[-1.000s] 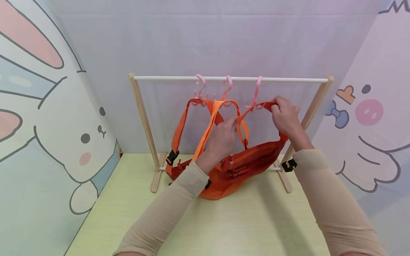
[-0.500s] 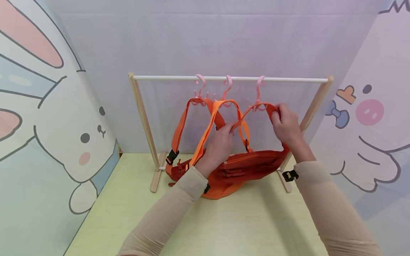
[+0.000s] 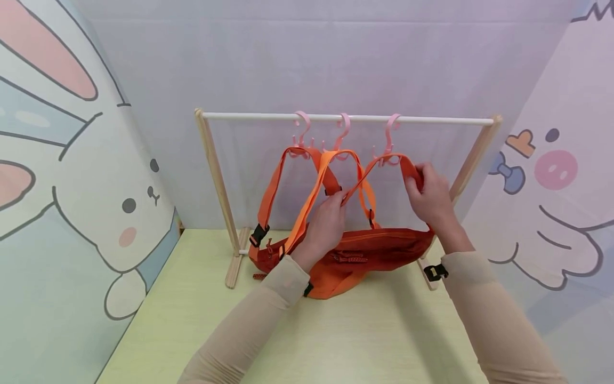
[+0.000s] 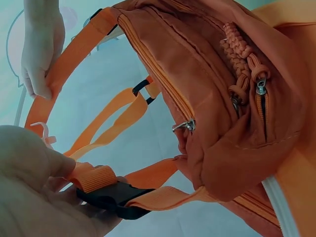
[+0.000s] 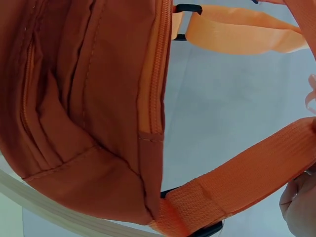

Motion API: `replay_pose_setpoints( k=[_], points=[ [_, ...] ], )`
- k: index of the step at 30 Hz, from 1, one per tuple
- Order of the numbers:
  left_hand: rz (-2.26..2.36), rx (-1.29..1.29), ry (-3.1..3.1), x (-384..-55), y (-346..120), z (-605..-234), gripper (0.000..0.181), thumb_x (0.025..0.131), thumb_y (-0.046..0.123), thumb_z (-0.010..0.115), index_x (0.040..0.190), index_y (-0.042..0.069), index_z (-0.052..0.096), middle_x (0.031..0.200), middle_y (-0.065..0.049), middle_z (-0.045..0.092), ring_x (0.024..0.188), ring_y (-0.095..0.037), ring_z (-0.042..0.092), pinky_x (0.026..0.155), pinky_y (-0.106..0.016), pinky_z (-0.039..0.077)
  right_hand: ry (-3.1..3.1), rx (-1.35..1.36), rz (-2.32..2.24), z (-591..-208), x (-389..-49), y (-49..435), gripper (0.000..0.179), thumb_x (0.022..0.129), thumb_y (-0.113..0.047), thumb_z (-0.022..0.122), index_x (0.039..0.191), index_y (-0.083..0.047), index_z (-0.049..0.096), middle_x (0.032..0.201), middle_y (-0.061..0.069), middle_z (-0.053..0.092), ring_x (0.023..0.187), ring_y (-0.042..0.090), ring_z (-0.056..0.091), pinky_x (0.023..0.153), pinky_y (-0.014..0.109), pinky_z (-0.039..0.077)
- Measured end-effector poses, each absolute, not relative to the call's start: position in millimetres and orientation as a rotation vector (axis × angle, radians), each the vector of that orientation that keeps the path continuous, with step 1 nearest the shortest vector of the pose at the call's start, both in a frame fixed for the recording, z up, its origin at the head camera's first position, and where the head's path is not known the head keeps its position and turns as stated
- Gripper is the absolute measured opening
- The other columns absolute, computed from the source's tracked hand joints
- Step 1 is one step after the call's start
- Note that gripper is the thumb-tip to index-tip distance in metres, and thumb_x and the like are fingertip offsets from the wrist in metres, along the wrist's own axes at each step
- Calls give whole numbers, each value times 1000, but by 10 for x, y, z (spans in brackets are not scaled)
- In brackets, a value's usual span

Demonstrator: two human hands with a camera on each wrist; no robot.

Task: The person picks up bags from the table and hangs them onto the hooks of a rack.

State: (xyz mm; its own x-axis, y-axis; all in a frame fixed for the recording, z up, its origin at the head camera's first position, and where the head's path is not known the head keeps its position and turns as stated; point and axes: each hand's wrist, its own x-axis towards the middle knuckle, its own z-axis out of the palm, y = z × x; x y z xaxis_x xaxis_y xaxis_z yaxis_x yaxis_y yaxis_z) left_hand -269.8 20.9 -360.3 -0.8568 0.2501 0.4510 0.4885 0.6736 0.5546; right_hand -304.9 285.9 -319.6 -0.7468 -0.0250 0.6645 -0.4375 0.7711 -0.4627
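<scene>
A rust-red waist bag (image 3: 384, 248) hangs by its orange strap (image 3: 406, 165), which runs over the prongs of the rightmost pink hook (image 3: 389, 136). My left hand (image 3: 322, 229) pinches the strap's left run; in the left wrist view its fingers are at a black buckle (image 4: 116, 196) on the webbing. On the right, my right hand (image 3: 430, 194) holds the strap's other run below the hook. Only part of that hand (image 5: 302, 207) shows in the right wrist view. Braided zipper pulls (image 4: 237, 54) hang on the bag's front.
A white rail (image 3: 240, 116) on wooden legs (image 3: 216, 170) carries the pink hooks. Bags on the left hook (image 3: 302, 128) and middle hook (image 3: 342, 130) have orange straps. The orange bag (image 3: 331, 285) hangs partly behind the rust-red one. A pale yellow table (image 3: 364, 330) lies beneath.
My right hand has slid down the strap, away from the hook. The left hand has moved down and left. The bag has sunk to a more level hang.
</scene>
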Motion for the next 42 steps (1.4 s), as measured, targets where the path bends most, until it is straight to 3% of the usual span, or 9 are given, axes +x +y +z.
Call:
replay_pose_setpoints(
  k=[12, 20, 27, 42],
  points=[
    [-1029, -540, -2552, -2626, 151, -3790, 49, 111, 11, 56, 159, 12, 47, 136, -7, 64, 122, -23, 62, 99, -40, 56, -2283, 298, 796, -3380, -2985, 2900, 23, 103, -14, 60, 119, 3, 61, 97, 21, 67, 77, 35, 56, 68, 48, 48],
    [-959, -553, -2521, -2604, 109, -3931, 53, 108, 8, 62, 158, 9, 46, 139, -8, 62, 125, -25, 62, 102, -41, 55, -2269, 276, 805, -3505, -3002, 2970, 23, 101, -11, 62, 118, 4, 61, 98, 22, 64, 84, 36, 55, 79, 52, 36],
    [-939, -566, -2517, -2580, 91, -4027, 57, 108, 8, 62, 160, 10, 42, 144, -9, 58, 128, -26, 61, 105, -41, 53, -2262, 268, 798, -3630, -3021, 3035, 24, 99, -8, 63, 119, 5, 61, 101, 22, 62, 87, 35, 54, 74, 49, 42],
    [-883, -610, -2454, -2442, 85, -4105, 61, 106, 4, 65, 161, 3, 38, 147, -14, 53, 133, -30, 55, 111, -42, 48, -2268, 266, 857, -3721, -2947, 3055, 30, 99, -5, 63, 127, 7, 60, 115, 24, 59, 101, 38, 57, 82, 47, 44]
  ],
)
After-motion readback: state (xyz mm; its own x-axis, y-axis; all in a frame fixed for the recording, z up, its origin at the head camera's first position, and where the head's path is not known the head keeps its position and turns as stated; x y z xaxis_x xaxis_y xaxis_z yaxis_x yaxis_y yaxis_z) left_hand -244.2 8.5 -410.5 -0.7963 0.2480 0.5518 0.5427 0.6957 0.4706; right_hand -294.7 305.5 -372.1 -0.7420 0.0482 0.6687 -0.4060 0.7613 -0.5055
